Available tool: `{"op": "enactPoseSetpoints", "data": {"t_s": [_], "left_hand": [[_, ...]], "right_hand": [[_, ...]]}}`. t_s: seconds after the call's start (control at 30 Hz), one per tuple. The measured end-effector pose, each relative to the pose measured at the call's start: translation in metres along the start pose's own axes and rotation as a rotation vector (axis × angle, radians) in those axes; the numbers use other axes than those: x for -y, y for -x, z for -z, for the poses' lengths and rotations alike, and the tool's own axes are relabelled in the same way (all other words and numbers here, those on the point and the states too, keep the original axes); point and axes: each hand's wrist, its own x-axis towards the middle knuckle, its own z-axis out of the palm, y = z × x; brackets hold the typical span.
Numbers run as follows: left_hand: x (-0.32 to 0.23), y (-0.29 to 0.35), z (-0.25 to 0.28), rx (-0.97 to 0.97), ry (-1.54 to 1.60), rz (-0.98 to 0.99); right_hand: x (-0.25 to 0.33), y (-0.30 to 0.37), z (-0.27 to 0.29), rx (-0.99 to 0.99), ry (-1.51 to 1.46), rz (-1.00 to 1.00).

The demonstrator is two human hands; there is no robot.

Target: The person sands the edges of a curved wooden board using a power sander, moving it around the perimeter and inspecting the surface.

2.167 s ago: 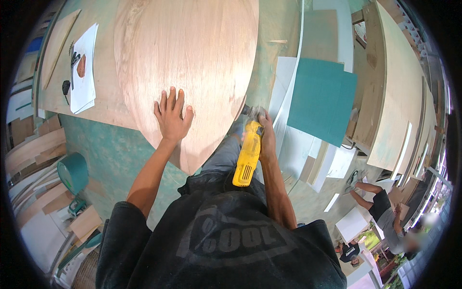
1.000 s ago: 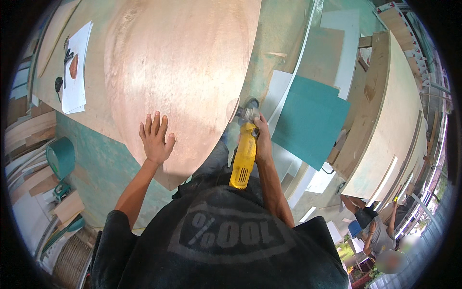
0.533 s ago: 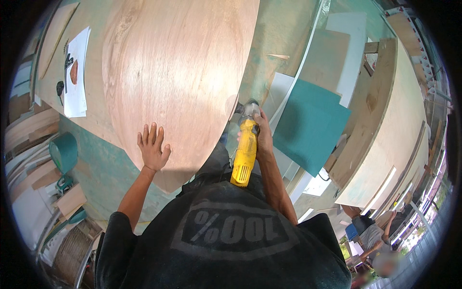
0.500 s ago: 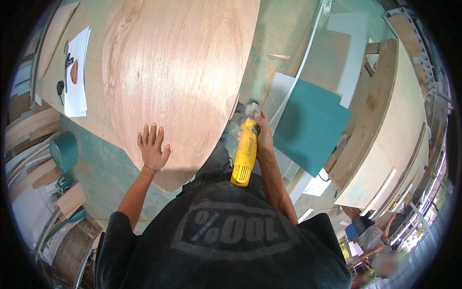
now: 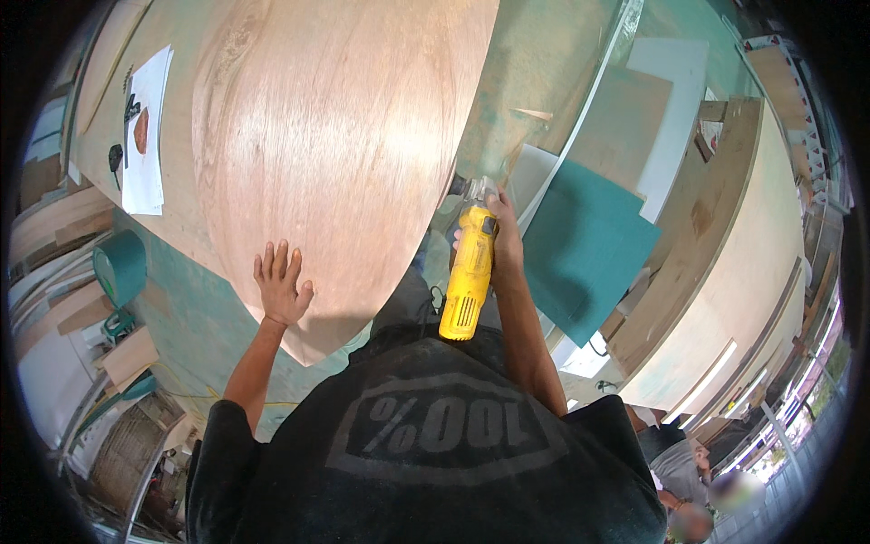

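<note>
A large curved plywood panel [image 5: 335, 118] lies in front of me, tapering to a point close to my body. My left hand [image 5: 283, 288] rests flat on its surface near that narrow end, fingers spread. Wrapped round a yellow angle grinder [image 5: 468, 272] is my right hand [image 5: 506, 231], just off the panel's right edge. The grinder's grey head meets the panel's curved edge; its disc is mostly hidden there, so contact cannot be made out. The body of the tool points back toward me.
Papers [image 5: 145, 136] and a small black object [image 5: 115, 159] lie at the left. A green sheet [image 5: 589, 249] is on the right, beside a long curved wooden piece [image 5: 716, 272]. Other people [image 5: 680, 476] are at the lower right. A green roll [image 5: 120, 267] stands at far left.
The grinder and my right hand have shifted slightly along the panel's right edge, with the tool a little more upright. My left hand stays on the panel. The view has turned slightly.
</note>
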Motion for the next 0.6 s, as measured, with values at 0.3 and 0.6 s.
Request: {"op": "enactPoseSetpoints", "data": {"t_s": [0.3, 0.6], "left_hand": [[0.002, -0.001, -0.002, -0.019, 0.003, -0.003], [0.003, 0.004, -0.004, -0.009, -0.022, 0.004]], "right_hand": [[0.042, -0.032, -0.011, 0.022, 0.044, 0.034], [0.088, -0.073, -0.019, 0.145, 0.069, 0.095]]}}
